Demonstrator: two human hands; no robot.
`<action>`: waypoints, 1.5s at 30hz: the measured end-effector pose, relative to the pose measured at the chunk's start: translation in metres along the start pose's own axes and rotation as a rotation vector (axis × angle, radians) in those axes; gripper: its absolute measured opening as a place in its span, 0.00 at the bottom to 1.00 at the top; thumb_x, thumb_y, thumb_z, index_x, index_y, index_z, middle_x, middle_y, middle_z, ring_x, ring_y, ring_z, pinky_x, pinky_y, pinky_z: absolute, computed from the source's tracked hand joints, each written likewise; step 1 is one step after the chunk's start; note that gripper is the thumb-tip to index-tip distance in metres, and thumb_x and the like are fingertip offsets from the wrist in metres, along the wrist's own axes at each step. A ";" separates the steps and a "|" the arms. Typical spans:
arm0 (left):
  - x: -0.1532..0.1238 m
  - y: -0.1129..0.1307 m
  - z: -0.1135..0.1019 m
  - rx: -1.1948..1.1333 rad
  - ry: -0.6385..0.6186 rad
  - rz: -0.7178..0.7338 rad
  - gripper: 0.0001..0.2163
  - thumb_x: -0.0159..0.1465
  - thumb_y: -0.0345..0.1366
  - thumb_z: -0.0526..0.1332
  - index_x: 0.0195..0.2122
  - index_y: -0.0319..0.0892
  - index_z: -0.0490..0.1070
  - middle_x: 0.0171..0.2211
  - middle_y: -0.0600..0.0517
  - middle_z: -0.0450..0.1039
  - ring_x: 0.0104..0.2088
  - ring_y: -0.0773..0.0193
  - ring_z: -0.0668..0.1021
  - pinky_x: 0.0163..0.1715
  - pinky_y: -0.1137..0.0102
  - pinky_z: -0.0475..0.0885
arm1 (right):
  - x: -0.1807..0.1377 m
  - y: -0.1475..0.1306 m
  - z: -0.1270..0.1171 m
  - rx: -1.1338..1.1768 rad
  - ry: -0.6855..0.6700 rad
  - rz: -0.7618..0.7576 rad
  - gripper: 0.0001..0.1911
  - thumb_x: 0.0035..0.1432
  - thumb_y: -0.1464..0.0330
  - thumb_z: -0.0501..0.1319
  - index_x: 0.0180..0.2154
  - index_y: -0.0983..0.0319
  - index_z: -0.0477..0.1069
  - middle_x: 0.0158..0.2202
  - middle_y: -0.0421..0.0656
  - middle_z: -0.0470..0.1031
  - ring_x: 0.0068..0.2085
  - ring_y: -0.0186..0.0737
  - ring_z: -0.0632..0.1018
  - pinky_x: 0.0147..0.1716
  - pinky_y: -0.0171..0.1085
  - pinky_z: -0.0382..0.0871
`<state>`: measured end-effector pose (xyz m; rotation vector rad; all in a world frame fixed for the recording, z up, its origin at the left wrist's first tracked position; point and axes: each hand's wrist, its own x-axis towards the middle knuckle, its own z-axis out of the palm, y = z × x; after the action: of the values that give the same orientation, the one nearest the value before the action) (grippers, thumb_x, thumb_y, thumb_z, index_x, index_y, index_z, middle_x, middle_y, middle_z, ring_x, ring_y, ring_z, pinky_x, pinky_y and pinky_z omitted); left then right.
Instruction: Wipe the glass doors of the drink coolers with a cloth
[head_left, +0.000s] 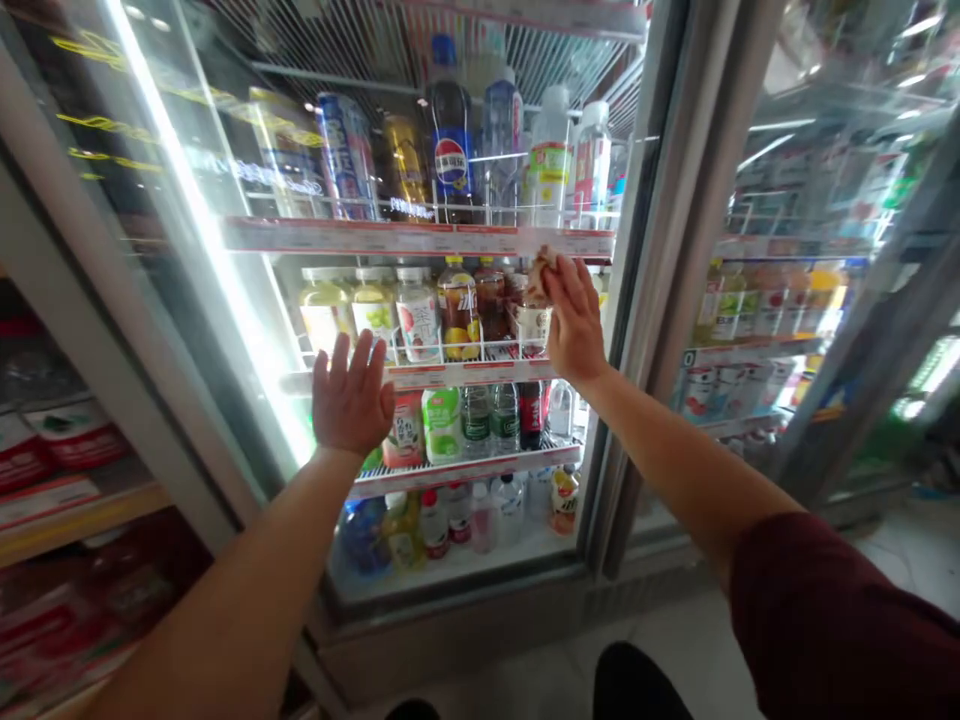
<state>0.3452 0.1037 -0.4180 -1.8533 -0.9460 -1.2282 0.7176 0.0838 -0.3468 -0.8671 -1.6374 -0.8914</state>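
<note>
My left hand is open, fingers spread, flat against the glass door of a drinks fridge, level with the middle shelf. My right hand reaches into the fridge at the right end of the upper-middle shelf and is closed on a small crumpled whitish thing, which I cannot name. Just below it stands a white bottle. Juice and tea bottles fill the row beside that hand.
Cans and a Pepsi bottle stand on the top shelf. Water and soda bottles fill the lower shelves. A metal door post rises at right, with a second closed fridge beyond. Store shelving stands at left.
</note>
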 end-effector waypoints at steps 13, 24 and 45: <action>0.001 0.002 0.000 -0.001 0.002 0.006 0.34 0.75 0.41 0.55 0.81 0.50 0.48 0.79 0.47 0.52 0.80 0.46 0.48 0.80 0.40 0.41 | 0.027 -0.016 0.012 -0.009 -0.084 -0.007 0.35 0.75 0.77 0.44 0.79 0.55 0.51 0.80 0.39 0.56 0.82 0.45 0.45 0.83 0.58 0.45; 0.004 0.004 -0.003 -0.063 -0.070 -0.041 0.32 0.76 0.43 0.54 0.80 0.46 0.53 0.79 0.44 0.50 0.81 0.47 0.45 0.80 0.40 0.36 | 0.044 -0.018 0.012 -0.005 -0.189 -0.023 0.34 0.77 0.76 0.45 0.79 0.56 0.51 0.81 0.38 0.53 0.82 0.49 0.45 0.82 0.59 0.40; 0.008 0.008 -0.007 -0.115 -0.069 -0.100 0.33 0.77 0.55 0.48 0.76 0.40 0.60 0.78 0.42 0.55 0.81 0.49 0.46 0.80 0.43 0.34 | -0.026 -0.117 0.046 0.183 -0.389 -0.185 0.33 0.76 0.73 0.47 0.78 0.58 0.53 0.80 0.40 0.56 0.82 0.39 0.47 0.83 0.50 0.42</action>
<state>0.3512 0.0954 -0.4097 -1.9699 -1.0359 -1.3100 0.6008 0.0670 -0.3962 -0.8040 -2.1288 -0.7115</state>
